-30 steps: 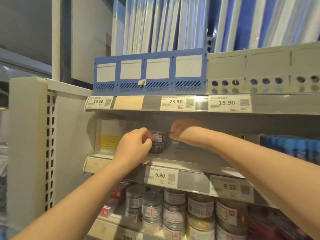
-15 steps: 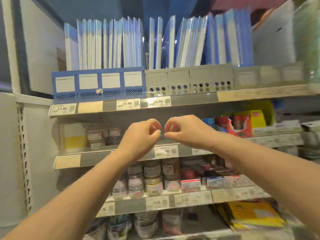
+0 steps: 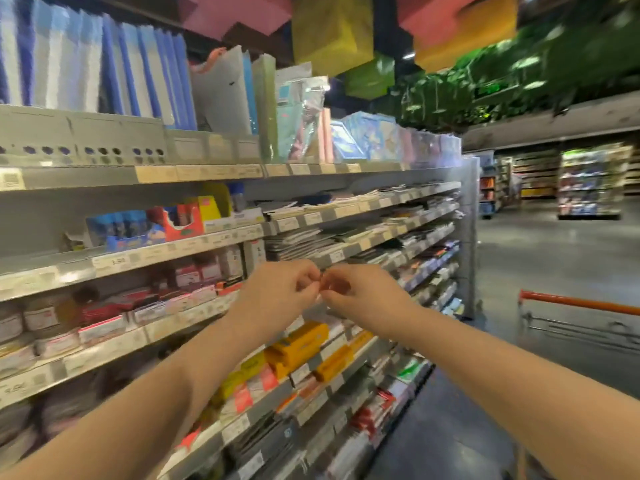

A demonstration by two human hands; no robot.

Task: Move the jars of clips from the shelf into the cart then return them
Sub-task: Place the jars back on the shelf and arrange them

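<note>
My left hand (image 3: 280, 292) and my right hand (image 3: 360, 296) are raised side by side in front of the shelves, with their curled fingertips nearly touching. I see no jar in either hand. Several jars of clips (image 3: 45, 317) stand blurred on a shelf at the far left, well away from both hands. The cart (image 3: 581, 303) shows at the right edge by its orange handle and wire basket rim, to the right of my right hand.
A long shelving unit (image 3: 214, 237) of stationery runs from the left into the distance, with price tags along each edge. Yellow boxes (image 3: 298, 344) lie below my hands. Open aisle floor (image 3: 540, 258) stretches beyond the cart.
The view has swung right, away from the jar shelf toward the aisle and cart. Both hands left the jar on the shelf, pulled back empty and stayed close together.
</note>
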